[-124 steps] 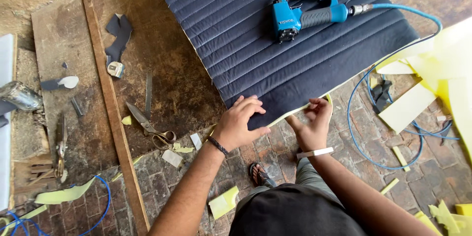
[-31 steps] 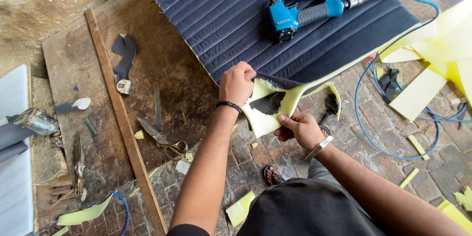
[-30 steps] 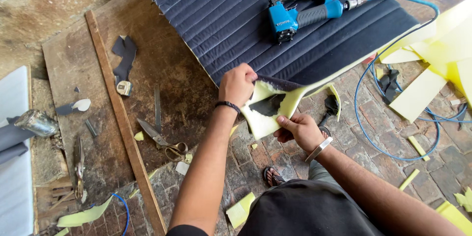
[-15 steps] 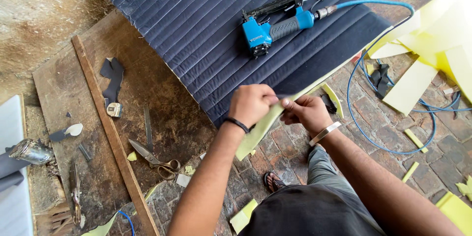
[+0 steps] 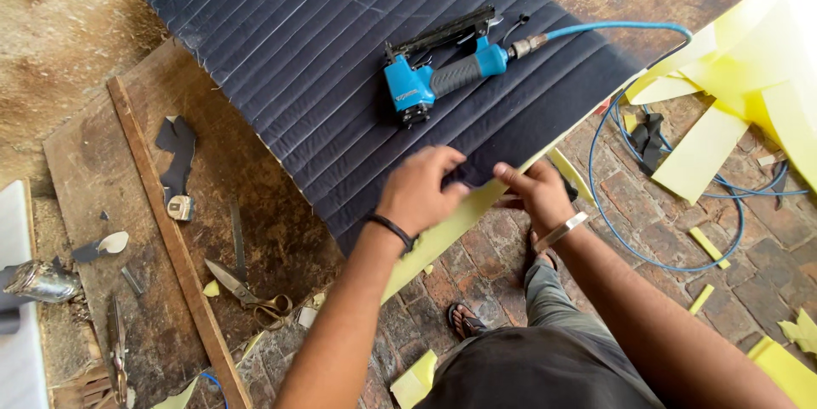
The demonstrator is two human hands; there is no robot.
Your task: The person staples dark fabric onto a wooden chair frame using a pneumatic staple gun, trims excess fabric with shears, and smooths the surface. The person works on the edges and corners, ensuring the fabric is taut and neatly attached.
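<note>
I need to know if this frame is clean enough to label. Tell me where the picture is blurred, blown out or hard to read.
Head view: the left hand and right hand are smeared by motion blur at the edge of the dark quilted panel; the top right corner over the yellow foam sheets is blown out to white; the blue pneumatic stapler and scissors read sharp; light is soft daylight, with only faint shadows.

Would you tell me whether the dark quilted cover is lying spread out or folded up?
Spread out: the dark quilted cover lies flat across the board, blue pneumatic stapler resting on it; only its near edge is gripped by both hands.
</note>
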